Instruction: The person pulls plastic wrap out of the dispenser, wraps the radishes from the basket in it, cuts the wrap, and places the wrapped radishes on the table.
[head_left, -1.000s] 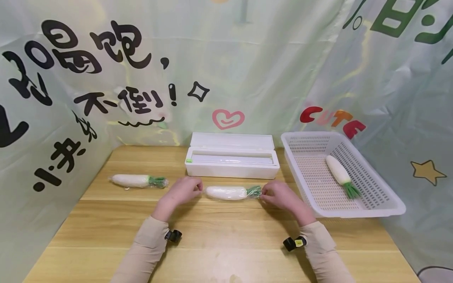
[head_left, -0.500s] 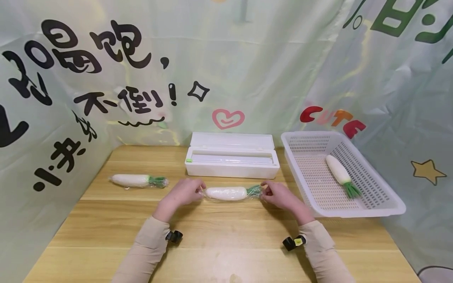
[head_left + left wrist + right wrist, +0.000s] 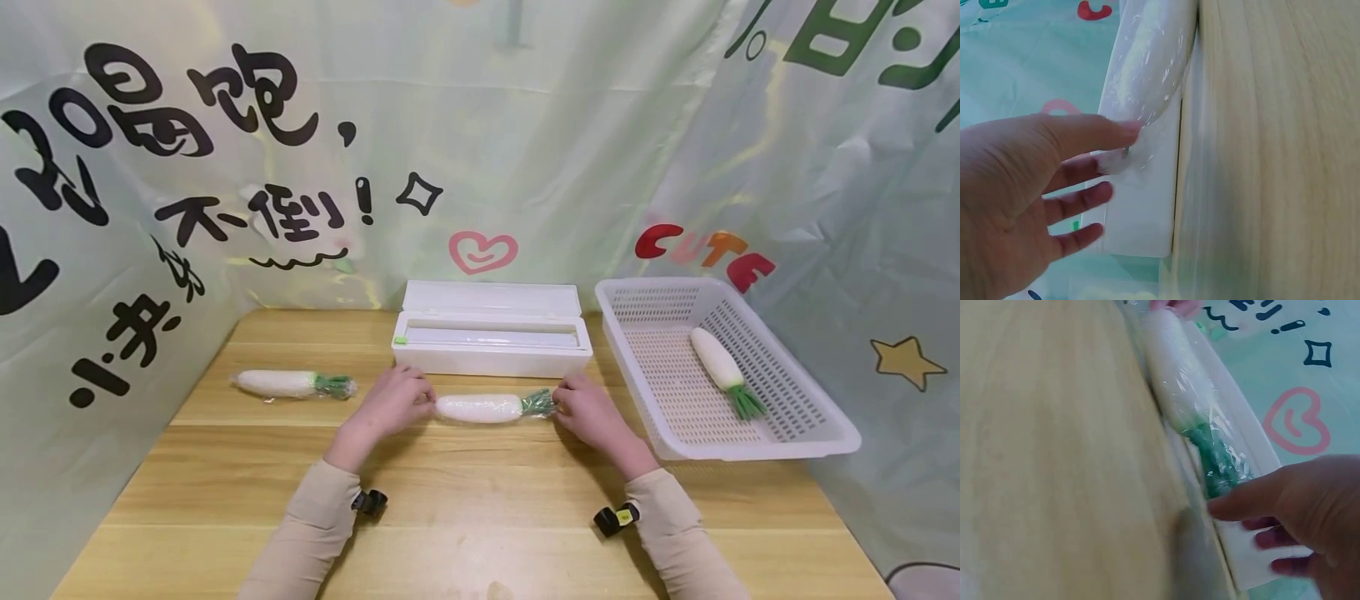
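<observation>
A white radish (image 3: 478,408) with green leaves lies crosswise in front of me, wrapped in clear plastic wrap. My left hand (image 3: 393,398) is at its root end. In the left wrist view, the thumb and index finger pinch the gathered wrap (image 3: 1138,150) just past the radish's tip, the other fingers spread loosely. At the leafy end is my right hand (image 3: 592,408). Its thumb (image 3: 1235,503) presses against the wrap at the leaf tips (image 3: 1219,465) with the index finger behind, partly hidden. A second wrapped radish (image 3: 277,383) rests to the left.
Behind the radish stands a white cling film box (image 3: 491,361) with its lid (image 3: 491,297) raised. A white perforated basket (image 3: 645,400) at the right holds one radish (image 3: 716,360) without visible wrap. A printed curtain (image 3: 540,167) closes off the back of the wooden table (image 3: 480,517).
Both hands have rolled slightly at the wrap's ends, their knuckles now higher. The right wrist has swung a little to the left. The radish stays nearly in place.
</observation>
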